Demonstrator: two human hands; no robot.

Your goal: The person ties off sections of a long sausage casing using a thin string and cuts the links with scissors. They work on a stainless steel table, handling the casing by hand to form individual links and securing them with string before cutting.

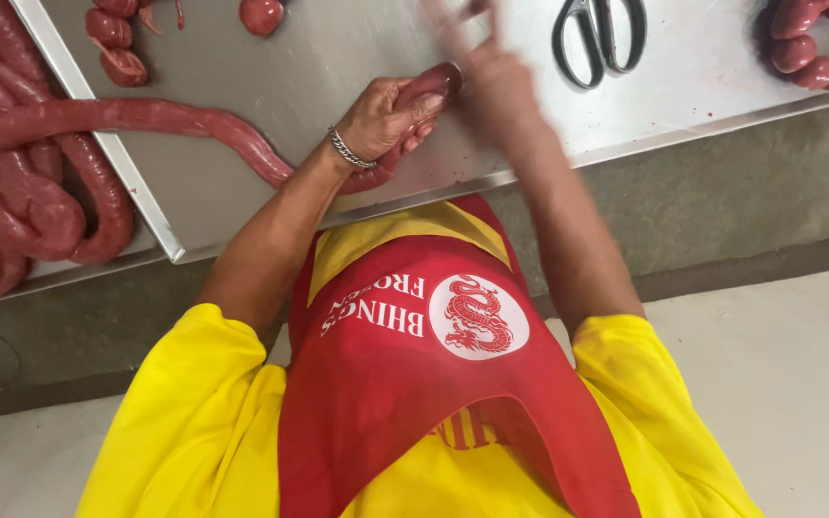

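A long red sausage rope (175, 120) runs across the steel table (271, 58) from a coiled heap at the left. My left hand (386, 120), with a metal bracelet on the wrist, is closed around the rope's near end. My right hand (491, 82) is blurred with motion just right of that end, fingers pinched at the sausage tip; what it grips I cannot make out clearly.
Black-handled scissors (599, 38) lie on the table beyond my right hand. Tied sausage links (817, 48) sit at the far right, short pieces (117, 43) at top left. A tray of coiled sausage (21, 201) fills the left. The concrete counter edge is below.
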